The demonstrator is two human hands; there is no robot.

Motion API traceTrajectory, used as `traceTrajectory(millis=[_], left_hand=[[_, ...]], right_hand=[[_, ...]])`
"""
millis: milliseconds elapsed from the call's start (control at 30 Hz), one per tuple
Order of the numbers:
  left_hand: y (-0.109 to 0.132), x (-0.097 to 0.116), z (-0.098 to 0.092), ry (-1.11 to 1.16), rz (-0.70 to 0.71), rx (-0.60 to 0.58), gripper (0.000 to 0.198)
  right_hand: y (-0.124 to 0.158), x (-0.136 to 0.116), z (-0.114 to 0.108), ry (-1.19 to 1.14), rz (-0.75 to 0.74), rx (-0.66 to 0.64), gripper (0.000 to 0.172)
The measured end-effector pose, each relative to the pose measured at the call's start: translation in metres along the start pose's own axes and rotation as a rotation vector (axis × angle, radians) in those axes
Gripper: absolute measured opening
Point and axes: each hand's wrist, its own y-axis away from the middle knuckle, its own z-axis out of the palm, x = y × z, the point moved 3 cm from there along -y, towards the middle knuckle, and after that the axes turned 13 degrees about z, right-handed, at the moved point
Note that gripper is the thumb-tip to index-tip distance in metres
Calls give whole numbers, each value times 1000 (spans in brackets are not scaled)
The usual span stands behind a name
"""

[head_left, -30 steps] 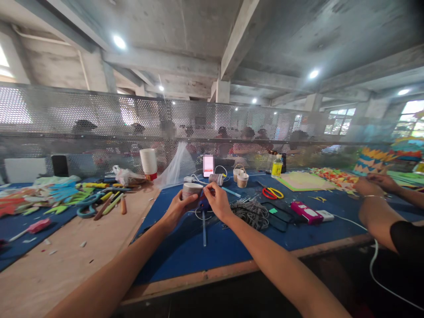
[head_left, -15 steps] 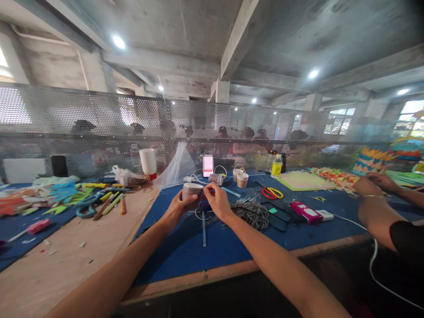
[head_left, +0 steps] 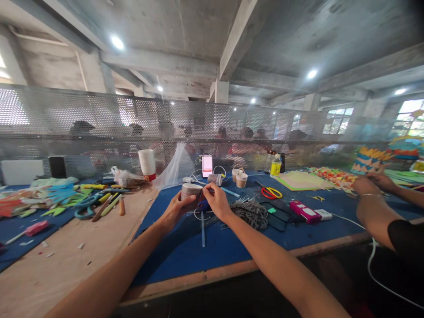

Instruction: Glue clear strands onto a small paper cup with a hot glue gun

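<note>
My left hand [head_left: 177, 207] is wrapped around a paper cup [head_left: 190, 190] whose side looks covered in greyish cord; its pale rim faces up. Fingertips of my right hand [head_left: 215, 201] are pinched together at the cup's right edge; what is between them is too small to make out. Below the hands lies a blue tool, partly hidden, that looks like a glue gun [head_left: 204, 206], with a clear glue stick [head_left: 203, 232] pointing toward me. Just right of my right hand is a heap of grey cord [head_left: 251, 213]. Behind the cup sits a cord-wound roll [head_left: 215, 179].
A lit phone [head_left: 207, 167] stands behind the hands. Two small cups [head_left: 241, 179], red-yellow scissors [head_left: 271, 193], a yellow-labelled bottle [head_left: 275, 166] and a magenta box [head_left: 304, 212] are to the right. Stacked paper cups [head_left: 147, 162] and tools [head_left: 111, 205] lie left. A co-worker's hands [head_left: 367, 185] are far right.
The view has shifted very slightly. Both hands keep nearly the same hold at the cup, with no clear movement of other things.
</note>
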Motion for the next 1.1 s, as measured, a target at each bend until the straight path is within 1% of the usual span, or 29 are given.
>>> traceTrajectory(millis=[267, 400, 567, 833, 1100], left_hand=[[-1, -1, -1, 25, -5, -13, 57], [0, 0, -1, 35, -7, -19, 57], [1, 2, 0, 24, -8, -35, 58], [-1, -5, -4, 35, -11, -55, 57], [-1, -4, -4, 53, -17, -71, 55]], right_hand=[[1, -5, -1, -2, 5, 0, 17], [1, -3, -1, -25, 20, -18, 16], [-1, -1, -1, 8, 9, -4, 18], [-1, 1, 0, -40, 40, -29, 16], [-3, 3, 0, -73, 64, -49, 16]])
